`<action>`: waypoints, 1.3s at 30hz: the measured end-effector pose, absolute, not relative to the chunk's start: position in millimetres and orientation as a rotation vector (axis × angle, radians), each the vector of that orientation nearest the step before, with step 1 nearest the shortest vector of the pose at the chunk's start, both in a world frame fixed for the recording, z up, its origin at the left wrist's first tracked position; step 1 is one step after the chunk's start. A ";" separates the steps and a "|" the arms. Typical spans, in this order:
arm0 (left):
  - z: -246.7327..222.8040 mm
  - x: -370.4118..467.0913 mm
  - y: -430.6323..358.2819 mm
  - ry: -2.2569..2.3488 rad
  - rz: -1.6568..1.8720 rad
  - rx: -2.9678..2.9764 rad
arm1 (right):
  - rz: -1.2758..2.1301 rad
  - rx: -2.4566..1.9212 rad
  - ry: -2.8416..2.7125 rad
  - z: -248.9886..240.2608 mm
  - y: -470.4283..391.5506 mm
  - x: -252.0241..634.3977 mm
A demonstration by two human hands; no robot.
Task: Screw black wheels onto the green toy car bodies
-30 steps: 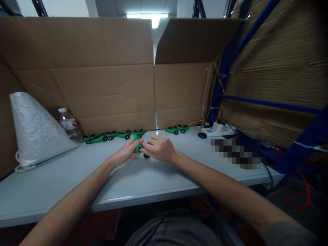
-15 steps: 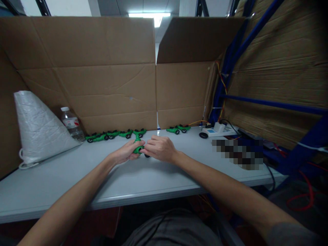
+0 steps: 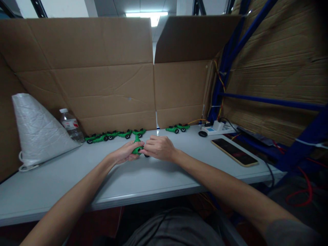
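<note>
Just above the table's middle, a green toy car [image 3: 137,149] is between my two hands with its narrow end pointing away from me. My left hand [image 3: 125,152] wraps round its left side, thumb on top. On the other side my right hand [image 3: 161,148] is closed, its fingertips pinching at the car's right edge. A small black part, seemingly a wheel, shows under those fingertips; the fingers hide most of it. Behind, a row of similar green toy cars [image 3: 125,134] with black wheels stands along the cardboard.
Two more green cars [image 3: 182,127] stand right of the row. A black disc [image 3: 202,134] lies by a white power strip [image 3: 217,128], near a phone [image 3: 234,151]. At left are a water bottle [image 3: 70,124] and a silvery bag [image 3: 41,133]. Cardboard walls [image 3: 107,85] and a blue frame [image 3: 217,99] enclose the table.
The view has shifted slightly. Both hands stay on the toy car in nearly the same pose. The phone, blurred out before, now shows plainly.
</note>
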State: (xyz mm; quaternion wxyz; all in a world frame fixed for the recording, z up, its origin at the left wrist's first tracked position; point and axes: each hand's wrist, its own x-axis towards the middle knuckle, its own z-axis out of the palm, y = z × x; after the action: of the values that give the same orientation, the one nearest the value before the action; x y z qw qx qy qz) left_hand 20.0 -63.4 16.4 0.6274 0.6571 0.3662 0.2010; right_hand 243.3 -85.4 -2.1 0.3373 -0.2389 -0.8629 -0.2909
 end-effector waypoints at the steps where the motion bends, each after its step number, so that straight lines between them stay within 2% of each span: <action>1: 16.6 19.4 -63.6 0.836 0.452 1.504 | -0.754 -0.612 -2.255 -1.6 -86.2 242.9; 5: 15.8 19.1 -62.3 0.827 0.469 1.503 | -0.764 -0.599 -2.257 0.3 -88.1 240.3; 15: 10.7 36.2 -57.3 0.876 0.937 1.538 | -0.713 -0.850 -2.182 -3.4 -77.8 242.6; 28: 10.8 33.7 -53.4 0.857 0.980 1.609 | -0.582 -0.997 -2.158 -3.0 -81.2 240.0; 39: 11.2 36.1 -60.6 0.799 0.856 1.510 | -0.540 -0.851 -2.193 -6.9 -80.6 241.2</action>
State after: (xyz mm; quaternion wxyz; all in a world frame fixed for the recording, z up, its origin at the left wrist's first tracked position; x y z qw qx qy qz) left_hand 36.1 -60.6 11.2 0.5775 0.6451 0.3414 0.3657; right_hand 241.2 -80.6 -6.9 0.3561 -0.3297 -0.8490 -0.2090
